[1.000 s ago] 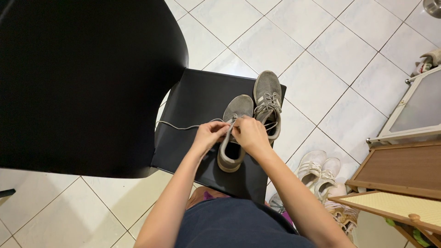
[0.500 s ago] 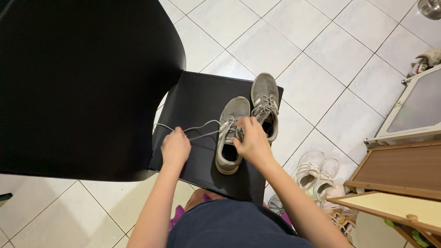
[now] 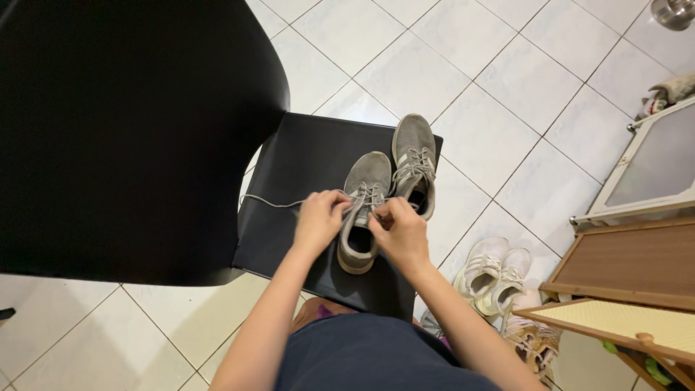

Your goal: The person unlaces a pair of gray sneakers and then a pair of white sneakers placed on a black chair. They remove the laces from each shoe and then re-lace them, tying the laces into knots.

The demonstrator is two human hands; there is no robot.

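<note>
1. Left hand (image 3: 318, 221) grip pinched on grey lace (image 3: 271, 202); right hand (image 3: 400, 233) grip closed on lacing at tongue.
2. Near grey shoe (image 3: 360, 210) on black chair seat (image 3: 304, 166): lacing unfinished, end trailing left.
3. Far grey shoe (image 3: 414, 156) alongside, apparently laced.

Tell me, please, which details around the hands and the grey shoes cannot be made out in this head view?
- Laces of the near grey shoe: the knot is hidden under the left hand and right hand.
- Fingers: curled under, so the grip is unclear.
- Far grey shoe: its heel end is covered by the right hand.
- White shoes: partly hidden by the right forearm.
</note>
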